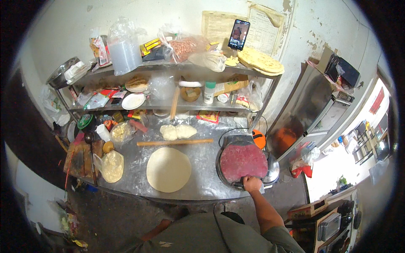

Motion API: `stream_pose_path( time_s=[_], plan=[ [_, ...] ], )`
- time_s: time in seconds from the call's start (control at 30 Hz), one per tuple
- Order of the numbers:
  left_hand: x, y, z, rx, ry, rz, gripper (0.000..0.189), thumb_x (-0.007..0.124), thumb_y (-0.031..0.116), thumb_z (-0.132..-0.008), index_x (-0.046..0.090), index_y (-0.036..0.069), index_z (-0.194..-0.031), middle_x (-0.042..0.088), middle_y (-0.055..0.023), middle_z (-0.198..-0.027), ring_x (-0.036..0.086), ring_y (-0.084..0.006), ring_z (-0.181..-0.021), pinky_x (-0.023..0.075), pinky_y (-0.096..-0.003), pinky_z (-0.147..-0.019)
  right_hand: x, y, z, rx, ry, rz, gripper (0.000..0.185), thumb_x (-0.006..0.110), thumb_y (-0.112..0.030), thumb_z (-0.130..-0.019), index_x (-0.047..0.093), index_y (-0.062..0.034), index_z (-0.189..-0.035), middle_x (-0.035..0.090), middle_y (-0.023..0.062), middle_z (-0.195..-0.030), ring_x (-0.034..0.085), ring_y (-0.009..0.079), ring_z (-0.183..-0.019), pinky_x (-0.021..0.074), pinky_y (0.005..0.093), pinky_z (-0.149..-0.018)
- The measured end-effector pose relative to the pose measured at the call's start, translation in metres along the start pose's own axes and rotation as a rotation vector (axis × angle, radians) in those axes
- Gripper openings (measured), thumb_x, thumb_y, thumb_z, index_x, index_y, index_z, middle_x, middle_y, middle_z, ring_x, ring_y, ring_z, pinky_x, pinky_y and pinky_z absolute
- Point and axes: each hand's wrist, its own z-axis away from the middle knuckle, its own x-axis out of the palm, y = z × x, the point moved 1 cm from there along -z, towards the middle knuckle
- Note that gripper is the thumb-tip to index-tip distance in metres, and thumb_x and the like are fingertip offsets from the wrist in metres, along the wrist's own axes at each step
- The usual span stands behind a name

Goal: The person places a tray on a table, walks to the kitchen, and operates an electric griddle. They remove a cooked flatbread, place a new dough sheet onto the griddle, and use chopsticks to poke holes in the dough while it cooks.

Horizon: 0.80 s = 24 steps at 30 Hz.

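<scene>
My right hand (252, 183) grips the front handle of a round electric baking pan with a red lid (243, 161); the lid is down. My left hand (164, 224) hangs low beside my body, below the table's front edge, its fingers not clear. A thin round sheet of dough (169, 169) lies flat on the floured steel table (136, 186). Behind it lies a wooden rolling pin (175, 142), and beyond that a few lumps of dough (177, 131). To the left sits a plastic bag of pale dough (113, 167).
A steel shelf (177, 106) over the table's back holds bowls, bags and bottles. Flatbreads (261, 61) and a propped phone (239, 34) are on its top. A ladle (89, 137) rests on a wooden board (74, 161) at left. A black cord (232, 129) runs behind the pan.
</scene>
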Motion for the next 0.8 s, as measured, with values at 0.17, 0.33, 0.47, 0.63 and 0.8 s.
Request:
stream_pose_path(
  time_s=[0.17,0.33,0.47,0.63,0.8],
  plan=[
    [0.0,-0.004,-0.002,-0.066,-0.165,0.155,0.028,0.065,0.033,-0.088,0.074,0.006,-0.088,0.07,-0.0187,-0.08,0.071,-0.0389,-0.074,0.0549,-0.0541,-0.067,-0.001,-0.001,0.0,-0.017,-0.011,-0.004,0.044,0.049,-0.043,-0.092,0.078,-0.0125,-0.083,0.074,0.0199,-0.081,0.072,0.0416,-0.076,0.056,0.0537,-0.073],
    [0.002,-0.004,0.001,0.015,-0.116,0.105,0.031,0.062,0.034,-0.092,0.075,0.006,-0.093,0.07,-0.0201,-0.084,0.071,-0.0398,-0.078,0.0553,-0.0533,-0.071,0.0,0.001,-0.001,-0.011,-0.062,0.033,0.043,0.049,-0.043,-0.092,0.078,-0.0121,-0.087,0.074,0.0203,-0.085,0.072,0.0423,-0.079,0.0562,0.0543,-0.074],
    [0.007,-0.005,-0.004,-0.086,-0.219,0.118,0.03,0.062,0.034,-0.091,0.074,0.007,-0.094,0.07,-0.0199,-0.086,0.071,-0.0396,-0.079,0.0555,-0.053,-0.071,0.003,0.003,-0.003,-0.011,-0.043,0.029,0.043,0.049,-0.042,-0.092,0.078,-0.012,-0.086,0.074,0.0201,-0.084,0.072,0.0427,-0.078,0.0564,0.0542,-0.075],
    [0.01,-0.009,-0.008,-0.101,-0.261,0.096,0.031,0.062,0.034,-0.09,0.074,0.007,-0.098,0.071,-0.0196,-0.09,0.071,-0.0392,-0.082,0.0556,-0.0532,-0.071,0.005,0.002,-0.003,-0.009,-0.011,0.04,0.042,0.049,-0.041,-0.091,0.078,-0.0124,-0.082,0.073,0.0198,-0.081,0.072,0.043,-0.077,0.0565,0.0542,-0.073],
    [0.009,-0.008,-0.01,-0.101,-0.259,0.126,0.033,0.062,0.036,-0.09,0.072,0.007,-0.102,0.072,-0.0199,-0.096,0.071,-0.039,-0.086,0.0555,-0.0536,-0.071,0.004,0.002,-0.003,0.013,-0.009,0.009,0.041,0.05,-0.041,-0.091,0.078,-0.0123,-0.081,0.073,0.0206,-0.08,0.072,0.043,-0.077,0.0565,0.0543,-0.073]
  ],
)
